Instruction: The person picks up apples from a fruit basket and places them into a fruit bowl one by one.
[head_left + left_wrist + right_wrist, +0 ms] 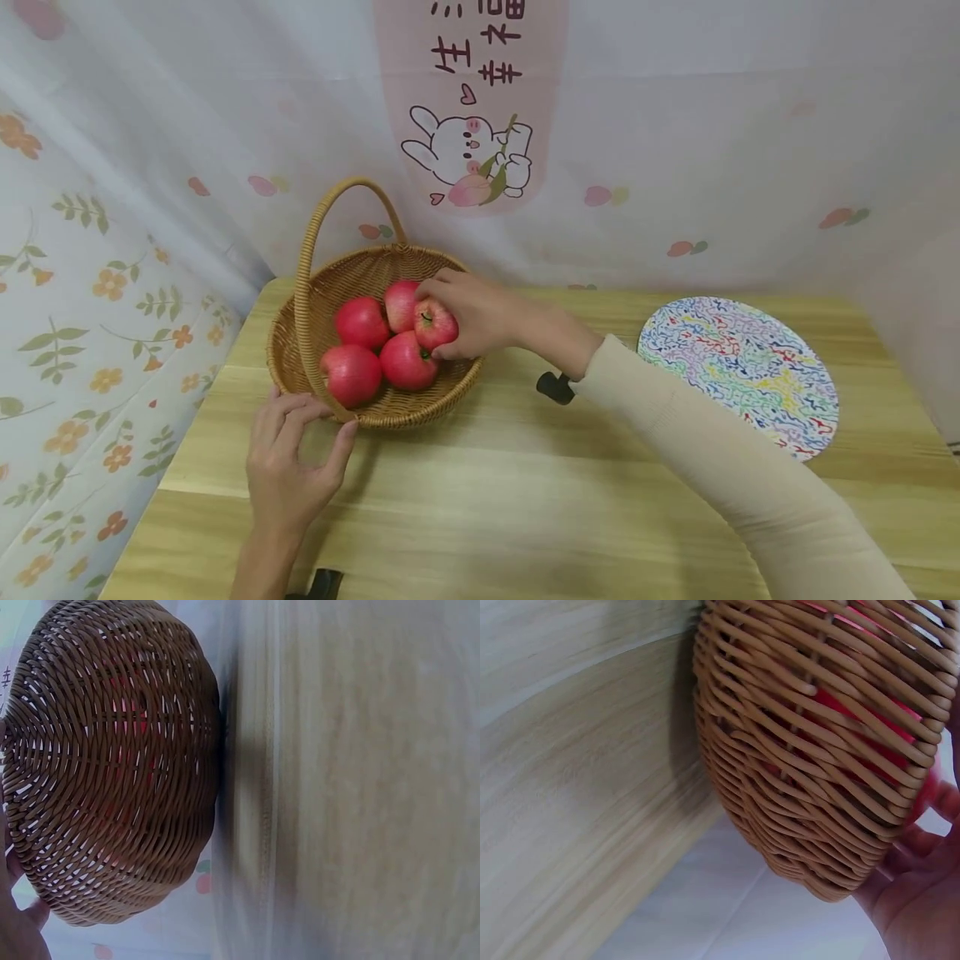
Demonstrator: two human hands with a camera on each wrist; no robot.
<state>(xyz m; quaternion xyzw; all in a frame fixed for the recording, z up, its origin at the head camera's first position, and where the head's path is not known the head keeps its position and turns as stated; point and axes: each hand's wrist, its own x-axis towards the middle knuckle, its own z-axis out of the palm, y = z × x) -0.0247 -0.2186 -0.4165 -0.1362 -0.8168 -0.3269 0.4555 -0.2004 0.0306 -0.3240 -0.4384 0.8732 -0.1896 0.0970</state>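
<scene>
1. Head view: right hand [476, 312] had an apple [435, 325] in its grasp, fingers over the top, thumb underneath, at the right side of the basket [405, 421]!
2. Four more apples [350, 375] sat in the basket, bunched close, the held one overlapping two of them in this view.
3. Over to the left hand [288, 467]: it gripped the near rim, thumb and fingers spread about the foot of the tall, arched handle [306, 275].
4. Both wrist views had the weave up close, red showing through the gaps and fingers at the rim.
5. Underneath it all lay the desk [487, 508], wood-grained, the basket on its far left part.
6. Far right, a speckled disc [738, 375] lay flat, partly behind a cream sleeve [720, 450].
7. Behind, a pale cloth [660, 125] hung with a rabbit print [457, 150].
</scene>
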